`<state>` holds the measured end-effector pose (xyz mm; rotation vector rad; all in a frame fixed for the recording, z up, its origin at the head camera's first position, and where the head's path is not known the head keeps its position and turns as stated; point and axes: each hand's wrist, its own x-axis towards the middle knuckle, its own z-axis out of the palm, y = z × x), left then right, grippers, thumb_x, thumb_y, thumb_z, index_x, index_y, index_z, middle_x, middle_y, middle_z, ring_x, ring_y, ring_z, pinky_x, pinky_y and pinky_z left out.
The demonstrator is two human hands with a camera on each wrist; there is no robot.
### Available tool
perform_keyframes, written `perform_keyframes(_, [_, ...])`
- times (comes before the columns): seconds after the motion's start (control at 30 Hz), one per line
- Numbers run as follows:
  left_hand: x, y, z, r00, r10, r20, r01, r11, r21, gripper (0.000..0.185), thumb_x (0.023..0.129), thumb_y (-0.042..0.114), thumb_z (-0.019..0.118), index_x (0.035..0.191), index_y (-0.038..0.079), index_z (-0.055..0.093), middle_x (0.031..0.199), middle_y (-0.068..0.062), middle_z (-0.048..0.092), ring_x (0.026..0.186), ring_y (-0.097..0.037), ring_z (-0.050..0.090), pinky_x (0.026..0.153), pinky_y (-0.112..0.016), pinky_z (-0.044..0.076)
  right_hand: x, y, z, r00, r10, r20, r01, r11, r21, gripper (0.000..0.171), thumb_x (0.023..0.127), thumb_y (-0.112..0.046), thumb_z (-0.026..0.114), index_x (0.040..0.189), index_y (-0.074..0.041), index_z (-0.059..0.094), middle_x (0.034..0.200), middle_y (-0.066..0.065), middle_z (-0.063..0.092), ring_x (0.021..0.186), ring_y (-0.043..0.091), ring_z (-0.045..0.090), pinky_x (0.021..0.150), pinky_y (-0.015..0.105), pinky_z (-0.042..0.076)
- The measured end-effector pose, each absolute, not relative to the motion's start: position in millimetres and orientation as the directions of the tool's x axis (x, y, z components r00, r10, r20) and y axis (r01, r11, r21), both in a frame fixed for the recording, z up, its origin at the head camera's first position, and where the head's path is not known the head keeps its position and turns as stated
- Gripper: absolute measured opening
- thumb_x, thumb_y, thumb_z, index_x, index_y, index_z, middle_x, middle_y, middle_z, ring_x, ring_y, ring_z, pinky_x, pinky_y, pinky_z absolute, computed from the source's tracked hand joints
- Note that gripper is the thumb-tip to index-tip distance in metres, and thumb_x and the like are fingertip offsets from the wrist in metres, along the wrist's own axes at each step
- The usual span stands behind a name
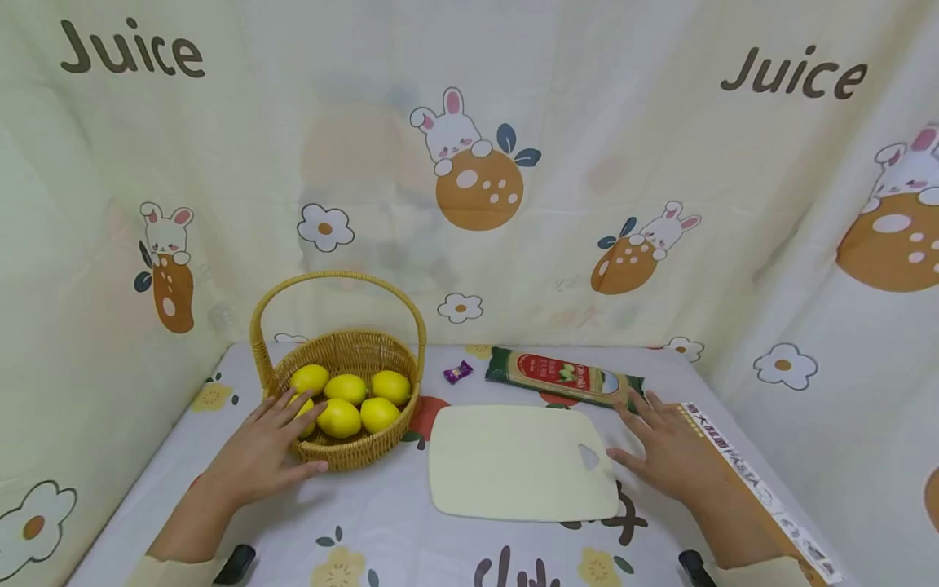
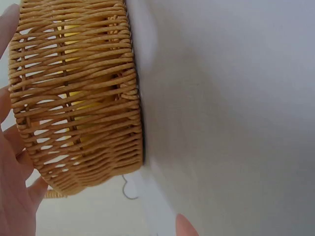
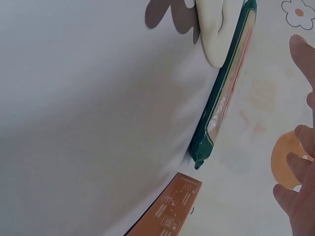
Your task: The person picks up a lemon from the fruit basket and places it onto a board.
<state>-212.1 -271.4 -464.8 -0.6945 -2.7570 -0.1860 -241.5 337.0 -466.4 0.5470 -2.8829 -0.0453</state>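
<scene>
- Left hand (image 1: 266, 455) lies flat, fingers spread and straight, against the near-left rim of the wicker basket (image 1: 367, 447); fingertips reach one lemon (image 1: 306, 414) over the edge. Nothing gripped.
- Left wrist view: basket wall (image 2: 78, 98) close up, yellow showing through the weave, palm (image 2: 12, 187) beside it.
- Right hand (image 1: 671, 452) flat on the table, fingers splayed and relaxed, holding nothing; it rests between the cutting board (image 1: 517, 465) and the long orange pasta box (image 1: 763, 489).
- Basket holds six or so lemons (count uncertain, some overlap) and stands at the table's left, handle upright.
- Green spaghetti packet (image 1: 565, 377) lies behind the board, its end just beside the right fingertips (image 1: 637, 403).
- Purple wrapped sweet (image 1: 458, 372) sits between basket and packet.
- Cloth with rabbit print (image 1: 469, 155) behind.
</scene>
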Motion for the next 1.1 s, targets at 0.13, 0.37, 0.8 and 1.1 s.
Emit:
perform_keyframes(0.13, [-210.6,-274.4,-466.0,-0.852,0.412,0.322,0.46,0.884,0.084,0.083,0.085,0.069,0.056,0.147,0.015,0.045,0.152,-0.016,0.036,0.139,-0.042,0.028,0.109,-0.058,0.022,-240.9,330.0,-464.0,-0.916,-0.351,0.195,-0.349,0.936,0.046,0.087,0.088,-0.067,0.053,0.151,-0.01,0.036,0.156,0.019,0.026,0.144,0.042,0.013,0.111,0.061,0.013])
perform_keyframes(0.37, [-203.0,-290.0,-469.3,-0.887,0.193,0.419,0.331,0.899,0.287,0.068,0.088,0.053,0.065,0.136,0.005,0.055,0.14,-0.02,0.049,0.126,-0.043,0.044,0.098,-0.063,0.036,-245.5,298.2,-456.8,-0.913,-0.373,0.164,-0.376,0.927,0.014,0.084,0.088,-0.059,0.061,0.152,-0.012,0.034,0.157,0.018,0.023,0.144,0.04,0.013,0.111,0.061,0.013])
perform_keyframes(0.8, [-224.4,-307.6,-493.6,-0.98,-0.084,0.178,0.103,0.552,0.827,0.067,0.096,0.042,0.059,0.152,0.014,0.033,0.154,-0.019,0.03,0.133,-0.042,0.038,0.106,-0.055,0.032,-259.4,188.3,-456.8,-0.816,-0.544,0.195,-0.563,0.825,-0.052,0.071,0.094,-0.053,0.056,0.153,-0.02,0.033,0.156,0.014,0.03,0.141,0.036,0.027,0.112,0.052,0.025])
perform_keyframes(1.1, [-231.1,-300.9,-503.9,-0.957,-0.211,0.2,0.134,0.289,0.948,0.06,0.099,0.031,0.059,0.151,0.013,0.035,0.154,-0.01,0.033,0.137,-0.033,0.036,0.106,-0.033,0.037,-263.3,97.5,-438.9,-0.793,-0.575,0.202,-0.602,0.79,-0.112,0.068,0.094,-0.054,0.054,0.153,-0.026,0.033,0.153,0.006,0.036,0.136,0.03,0.039,0.107,0.048,0.034])
